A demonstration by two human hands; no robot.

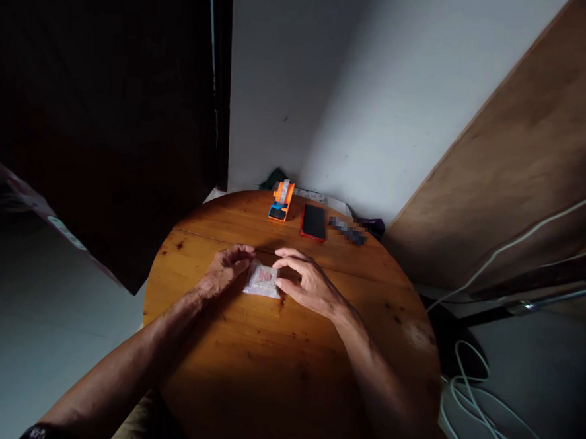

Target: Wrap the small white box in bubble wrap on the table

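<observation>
A small flat clear plastic packet (262, 281) with red print on a pale face lies on the round wooden table, between my two hands. My left hand (226, 269) is at the packet's upper left corner, fingers curved and thumb apart from them, the thumb close to or touching the plastic. On the other side, my right hand (307, 284) has its fingers spread and bent, with the thumb by the packet's right edge. Neither hand grips the packet, as far as I can see.
Farther back on the wooden table (235, 348) stand an orange and blue tape dispenser (281, 202), a phone with a red case (313, 222) and a blurred dark long object (346, 230). A wall rises behind. White cables (481, 390) coil on the floor at right.
</observation>
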